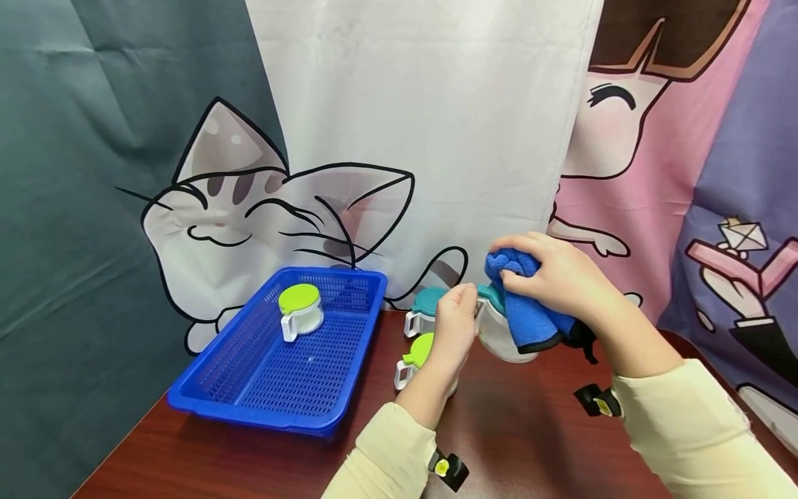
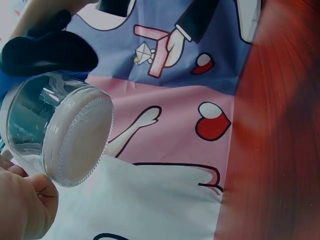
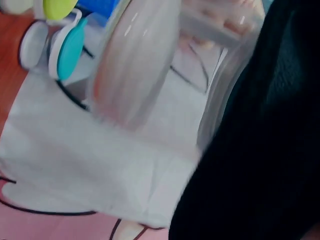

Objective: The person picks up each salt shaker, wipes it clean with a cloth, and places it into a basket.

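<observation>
My left hand [image 1: 454, 326] grips the handle side of a clear glass jar [image 1: 501, 337] with a teal lid [image 1: 490, 296]. The jar is held tilted above the table, and its ribbed round base [image 2: 82, 140] faces the left wrist camera. In my right hand [image 1: 561, 277] is a bunched blue cloth [image 1: 526, 312] with a black edge, pinched between thumb and fingers. It lies over the lid and the jar's right side, hiding part of both. In the right wrist view the cloth [image 3: 250, 135] looks dark and covers the right side.
A blue perforated basket [image 1: 283, 384] stands on the left of the brown table [image 1: 499, 430], holding one green-lidded jar [image 1: 300, 307]. Beside my left forearm are a teal-lidded jar [image 1: 429, 303] and a green-lidded jar [image 1: 418, 352]. A printed curtain [image 1: 424, 138] hangs behind.
</observation>
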`<state>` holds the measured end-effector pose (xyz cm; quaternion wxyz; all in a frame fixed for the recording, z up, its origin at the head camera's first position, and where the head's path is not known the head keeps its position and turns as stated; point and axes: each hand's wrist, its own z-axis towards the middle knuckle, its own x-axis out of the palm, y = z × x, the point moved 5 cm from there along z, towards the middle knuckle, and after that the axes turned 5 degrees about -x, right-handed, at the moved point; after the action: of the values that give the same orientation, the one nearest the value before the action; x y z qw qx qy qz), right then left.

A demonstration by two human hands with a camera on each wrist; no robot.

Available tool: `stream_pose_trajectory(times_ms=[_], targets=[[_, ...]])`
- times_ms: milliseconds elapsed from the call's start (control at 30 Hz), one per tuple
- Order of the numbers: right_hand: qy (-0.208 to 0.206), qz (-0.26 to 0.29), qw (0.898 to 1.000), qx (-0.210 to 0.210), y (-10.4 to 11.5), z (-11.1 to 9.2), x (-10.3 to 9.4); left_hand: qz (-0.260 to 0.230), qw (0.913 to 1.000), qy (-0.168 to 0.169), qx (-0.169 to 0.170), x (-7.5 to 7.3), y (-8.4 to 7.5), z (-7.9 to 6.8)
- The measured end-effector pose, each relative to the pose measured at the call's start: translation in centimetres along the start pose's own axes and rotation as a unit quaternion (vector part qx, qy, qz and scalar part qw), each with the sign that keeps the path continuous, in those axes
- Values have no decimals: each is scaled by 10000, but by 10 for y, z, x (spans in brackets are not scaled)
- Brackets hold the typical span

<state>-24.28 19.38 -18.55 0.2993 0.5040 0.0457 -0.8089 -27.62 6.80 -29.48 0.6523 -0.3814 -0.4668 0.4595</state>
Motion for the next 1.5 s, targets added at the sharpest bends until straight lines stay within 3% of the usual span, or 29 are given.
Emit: stream_pose_trajectory(times_ms=[267,400,567,667,833,900,1067,1100,1167,1267,1400,1500], targets=[[-234,420,9974,537,-28,-10,-8,-126,9998,-173,40,-6,-6,0],[-340,605,9957,615,-33,-13,-9,-151,9997,-168,10,-7,-8,2],[-1015,1244,9846,698,-40,-20,-13,-199,9991,-186,-315,-11,-8,5],[-1788,1813,9623,959,-47,-30,-20,-396,9980,-202,-453,-16,-13,8],[-2954,2532,9132,1208,-55,-49,-26,-705,9962,55,-499,-18,-26,11],[-3334,3005,8864,1134,-54,-53,-23,-652,9963,197,-521,-17,-30,11],[-4114,4120,8084,868,-48,-58,-3,-160,9970,420,-627,-14,-36,7],[-4203,4217,7994,808,-46,-58,2,-57,9971,448,-620,-13,-37,6],[-4361,4279,7884,718,-42,-58,13,48,9971,485,-592,-10,-38,4],[-4591,4094,7851,721,-35,-57,27,52,9969,573,-535,-5,-38,0],[-5008,3670,7765,1075,-26,-57,41,-110,9962,650,-561,2,-35,-6],[-5284,3509,7632,1234,-21,-55,48,-188,9961,661,-548,7,-33,-11]])
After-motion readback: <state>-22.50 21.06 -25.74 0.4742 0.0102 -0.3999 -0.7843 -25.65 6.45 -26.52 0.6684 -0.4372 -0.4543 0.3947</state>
